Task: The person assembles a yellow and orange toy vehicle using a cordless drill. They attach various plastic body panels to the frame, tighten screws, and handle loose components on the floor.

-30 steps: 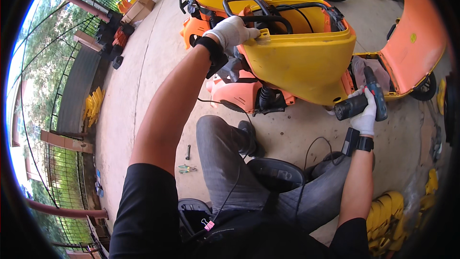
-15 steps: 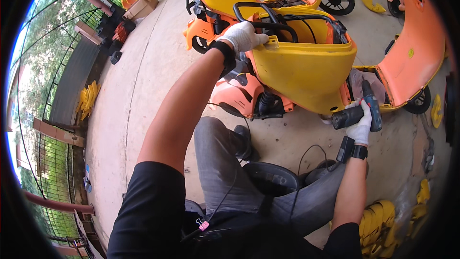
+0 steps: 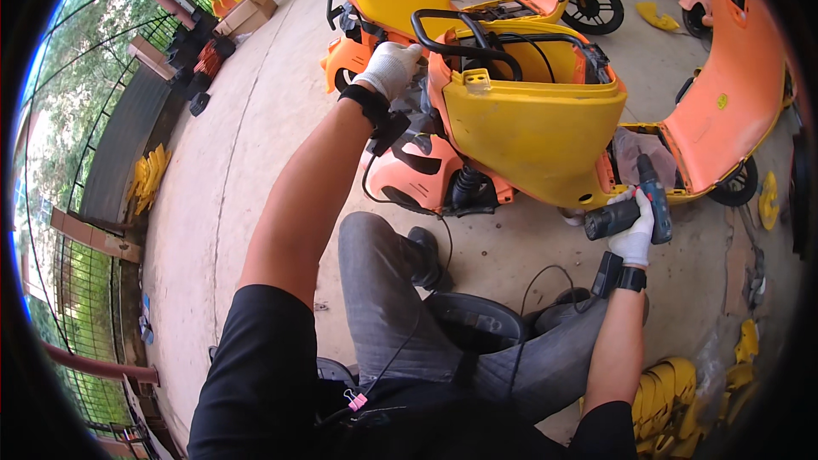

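Gloved left hand point(image 3: 390, 68) at upper centre, fingers closed on the scooter body point(image 3: 532, 123) by its black rail, gloved right hand point(image 3: 635, 230) at right, fingers gripping a drill point(image 3: 630, 211), concrete floor point(image 3: 256, 145) below

Drill point(image 3: 635, 209) lower, nearer the knee.
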The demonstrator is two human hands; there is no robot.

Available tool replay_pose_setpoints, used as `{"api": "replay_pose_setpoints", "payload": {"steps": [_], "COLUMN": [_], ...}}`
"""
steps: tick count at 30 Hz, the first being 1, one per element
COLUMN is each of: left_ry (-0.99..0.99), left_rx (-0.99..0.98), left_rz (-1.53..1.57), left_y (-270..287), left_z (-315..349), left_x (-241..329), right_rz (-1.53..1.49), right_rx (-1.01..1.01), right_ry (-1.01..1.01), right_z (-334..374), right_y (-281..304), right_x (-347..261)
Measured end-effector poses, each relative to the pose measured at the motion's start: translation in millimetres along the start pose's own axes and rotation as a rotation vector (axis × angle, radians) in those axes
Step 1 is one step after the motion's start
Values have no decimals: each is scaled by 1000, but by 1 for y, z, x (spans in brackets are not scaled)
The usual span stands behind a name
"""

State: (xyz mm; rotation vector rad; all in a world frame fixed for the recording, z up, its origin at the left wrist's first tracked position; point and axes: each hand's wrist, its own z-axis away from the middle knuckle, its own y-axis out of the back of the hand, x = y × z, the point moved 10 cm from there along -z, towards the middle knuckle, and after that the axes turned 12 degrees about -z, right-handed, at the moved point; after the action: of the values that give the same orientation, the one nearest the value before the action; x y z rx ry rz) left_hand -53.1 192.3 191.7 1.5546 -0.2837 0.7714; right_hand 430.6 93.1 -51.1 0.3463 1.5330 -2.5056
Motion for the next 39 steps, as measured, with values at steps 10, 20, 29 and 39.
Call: {"api": "replay_pose_setpoints", "payload": {"steps": [10,20,29,39], "left_ry": [217,229,-22,-561], "left_rx": [-131,-232,-325,-195], "left_rz": [466,685,528,21], "left_y": [-15,-30,-55,-73], "left_z": [-27,-37,-22,9], "left_x": [-16,5,92,175], "right_rz": [9,29,3,-2], "right_rx": [30,25,35,17], "right_ry": [24,11,-21,14], "right_z": [0,-3,-4,-6], "right_y": [-3,-9,-10,-10], "right_x": [-1,5,5,-3]}}
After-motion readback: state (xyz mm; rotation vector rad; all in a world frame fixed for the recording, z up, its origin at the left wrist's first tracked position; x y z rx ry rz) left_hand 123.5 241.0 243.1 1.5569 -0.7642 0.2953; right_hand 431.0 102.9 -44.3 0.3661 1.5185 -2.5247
